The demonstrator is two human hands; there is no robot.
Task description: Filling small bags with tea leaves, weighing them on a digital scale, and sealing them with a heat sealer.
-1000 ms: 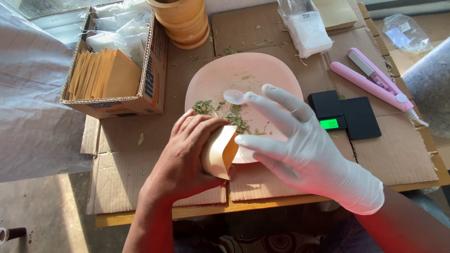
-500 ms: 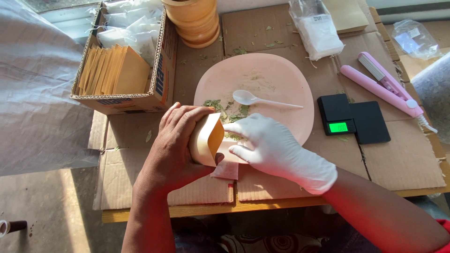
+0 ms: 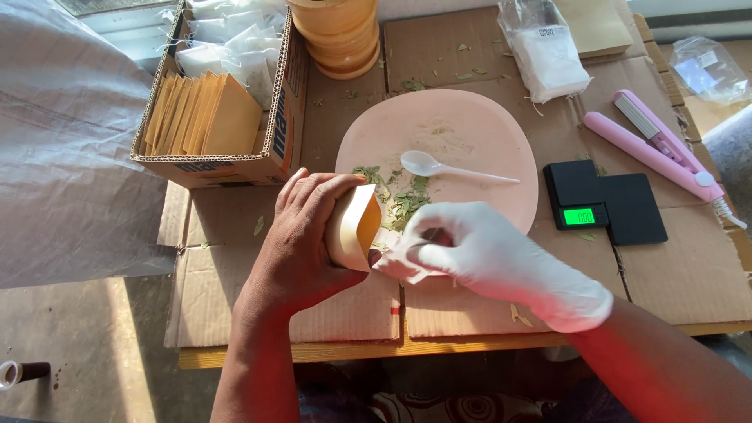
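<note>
My bare left hand (image 3: 301, 239) grips a small tan paper pouch (image 3: 354, 227) with its mouth open toward the right. My right hand (image 3: 478, 254), in a white glove, is closed at the pouch mouth and pinches a small whitish packet or pinch of leaves; which one I cannot tell. Just beyond both hands lies a pink plate (image 3: 470, 133) with a heap of dried green leaves (image 3: 395, 196) and a white plastic spoon (image 3: 446, 167) resting on it.
A cardboard box (image 3: 278, 125) of tan pouches and white sachets stands at the back left. A small black scale (image 3: 603, 204) with a green display sits right of the plate, a pink sealer (image 3: 654, 153) beyond it. Stacked wooden bowls (image 3: 337, 35) and plastic bags lie behind.
My gloved right hand let go of the spoon, which now lies on the plate, and came down to the pouch mouth. The left hand kept its hold on the pouch.
</note>
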